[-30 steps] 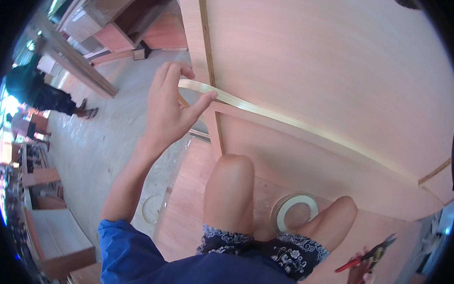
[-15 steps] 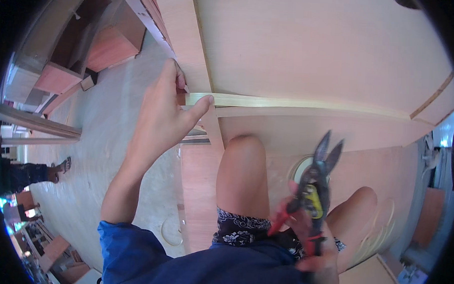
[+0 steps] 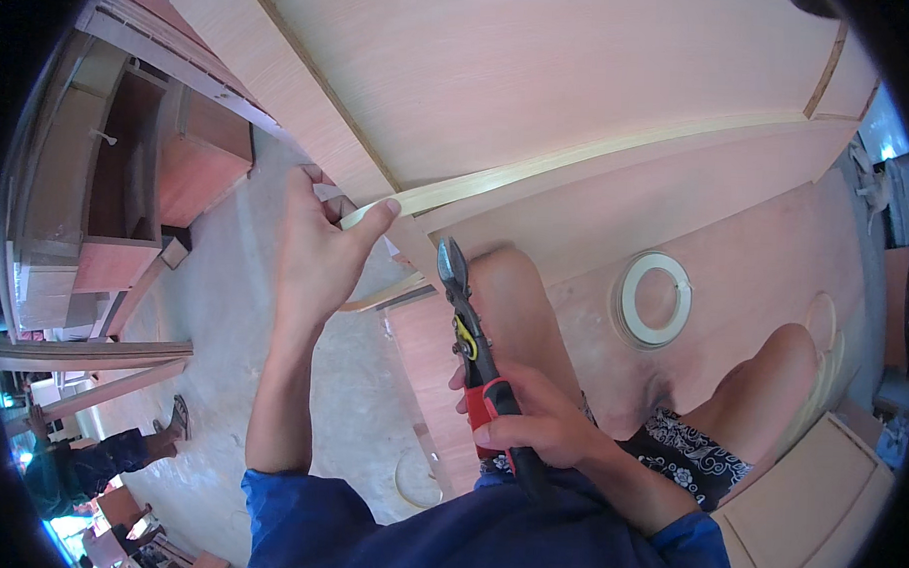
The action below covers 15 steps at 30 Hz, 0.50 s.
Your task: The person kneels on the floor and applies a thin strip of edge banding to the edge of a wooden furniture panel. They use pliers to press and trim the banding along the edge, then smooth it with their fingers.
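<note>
Left grip [image 3: 323, 251] pinches a pale yellow, thin edging strip [image 3: 468, 187]; right grip [image 3: 538, 419] clasps red-and-black-handled metal snips [image 3: 478, 351]. Trimming seems in hand, calling for blades [image 3: 453, 269] squared across the strip.

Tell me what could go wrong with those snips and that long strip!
The right hand holds the snips with the blades right beside the bare left knee in this view, so a slip might scratch it. The left hand pinches the pale strip by its end, so snipping too close could nip a finger. If that hand let go, the loose end might spring away.
</note>
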Tool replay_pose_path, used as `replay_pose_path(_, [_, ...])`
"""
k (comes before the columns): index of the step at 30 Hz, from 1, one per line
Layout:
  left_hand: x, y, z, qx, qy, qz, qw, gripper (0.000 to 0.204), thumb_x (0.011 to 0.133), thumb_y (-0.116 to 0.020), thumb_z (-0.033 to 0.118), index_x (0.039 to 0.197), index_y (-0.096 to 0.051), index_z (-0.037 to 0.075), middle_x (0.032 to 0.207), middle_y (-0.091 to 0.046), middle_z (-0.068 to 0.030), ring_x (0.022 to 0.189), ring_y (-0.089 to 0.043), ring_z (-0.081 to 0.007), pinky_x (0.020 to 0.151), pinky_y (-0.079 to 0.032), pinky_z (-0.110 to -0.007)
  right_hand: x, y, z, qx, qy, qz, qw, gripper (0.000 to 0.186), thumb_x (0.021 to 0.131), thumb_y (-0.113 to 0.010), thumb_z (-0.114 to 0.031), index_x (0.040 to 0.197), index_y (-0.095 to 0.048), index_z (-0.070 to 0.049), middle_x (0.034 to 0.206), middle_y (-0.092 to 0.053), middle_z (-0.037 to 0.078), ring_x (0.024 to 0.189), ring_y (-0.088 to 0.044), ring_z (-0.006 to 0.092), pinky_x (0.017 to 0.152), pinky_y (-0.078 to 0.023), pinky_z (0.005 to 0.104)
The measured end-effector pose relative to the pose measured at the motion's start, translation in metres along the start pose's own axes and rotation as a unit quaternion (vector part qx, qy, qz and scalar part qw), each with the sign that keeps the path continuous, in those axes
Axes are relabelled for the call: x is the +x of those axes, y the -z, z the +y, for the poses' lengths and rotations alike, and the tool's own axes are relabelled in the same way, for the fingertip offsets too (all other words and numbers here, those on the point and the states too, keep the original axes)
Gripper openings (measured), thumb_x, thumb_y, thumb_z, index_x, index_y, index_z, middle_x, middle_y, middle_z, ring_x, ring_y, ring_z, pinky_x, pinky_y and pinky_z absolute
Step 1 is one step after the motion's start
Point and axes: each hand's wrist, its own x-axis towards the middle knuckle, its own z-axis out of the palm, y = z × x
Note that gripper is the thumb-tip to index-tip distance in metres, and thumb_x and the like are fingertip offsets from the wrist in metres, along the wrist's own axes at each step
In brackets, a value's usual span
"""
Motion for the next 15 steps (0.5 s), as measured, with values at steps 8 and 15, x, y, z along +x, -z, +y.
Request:
replay_pose_path(8, [-0.004, 0.01, 0.006, 0.026, 0.029, -0.032, 0.999, 0.059, 0.093, -0.082, 0.012, 0.134, -0.042, -0.002, 0.097, -0.073, -0.014, 0.078, -0.064, -0.0121, 0.068, -0.051, -0.028, -0.009, -0.002, 0.003, -0.037, -0.043, -0.006, 0.998, 0.066, 0.083, -0.077, -0.019, 0.141, -0.053, 0.002, 0.115, -0.058, 0.013, 0.096, -0.066, 0.0186, 0.084, -0.056, 0.0333])
replay_pose_path(15, [-0.015, 0.015, 0.021, 0.031, 0.056, -0.073, 0.995, 0.058, 0.091, -0.083, 0.015, 0.136, -0.052, -0.005, 0.107, -0.073, -0.0122, 0.091, -0.066, -0.0151, 0.076, -0.054, -0.033, -0.017, -0.002, 0.0, -0.07, -0.004, -0.014, 0.997, 0.053, 0.089, -0.075, -0.015, 0.133, -0.053, 0.003, 0.105, -0.058, 0.007, 0.087, -0.063, 0.0156, 0.077, -0.054, 0.0324])
